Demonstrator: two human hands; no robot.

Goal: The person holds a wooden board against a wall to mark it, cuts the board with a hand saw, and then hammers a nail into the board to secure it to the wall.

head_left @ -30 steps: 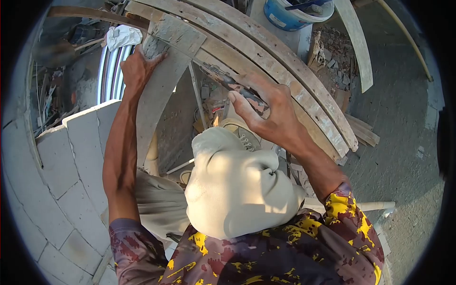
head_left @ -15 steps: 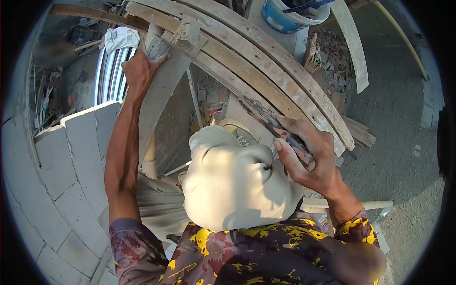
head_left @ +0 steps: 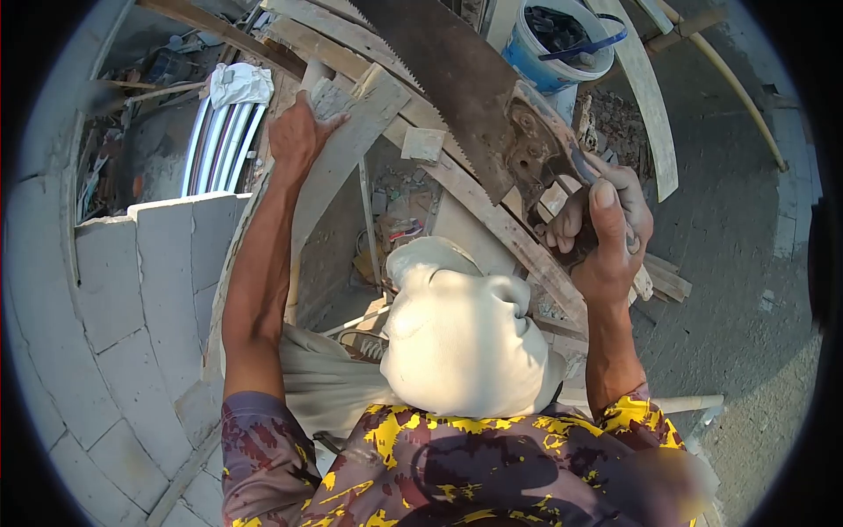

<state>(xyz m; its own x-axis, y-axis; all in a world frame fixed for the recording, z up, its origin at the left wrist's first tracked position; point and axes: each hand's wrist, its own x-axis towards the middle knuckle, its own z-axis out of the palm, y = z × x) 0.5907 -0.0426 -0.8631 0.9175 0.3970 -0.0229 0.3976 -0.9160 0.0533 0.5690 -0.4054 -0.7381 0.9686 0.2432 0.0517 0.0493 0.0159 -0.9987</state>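
Note:
My right hand (head_left: 610,224) is closed round the worn handle of a hand saw (head_left: 452,88). The rusty blade points up and to the left, its flat side facing me and its toothed edge on the left. Over at the upper left, my left hand (head_left: 300,139) is wrapped round the end of a wide wooden board (head_left: 342,162), thumb stretched along it. A small square wood offcut (head_left: 423,144) shows between that board and the blade. Long curved planks (head_left: 518,233) run beneath the saw, partly hidden by it.
A blue and white bucket (head_left: 520,66) with dark contents stands beyond the saw. Past it hangs a curved thin board (head_left: 654,132). A grey block wall (head_left: 114,290) lies to my left, near striped metal strips (head_left: 224,145). My raised knee (head_left: 470,347) is in front of me.
The saw has come up and turned, so its blade now shows flat. A small offcut now shows apart from the board. My left hand and the board have shifted right in view.

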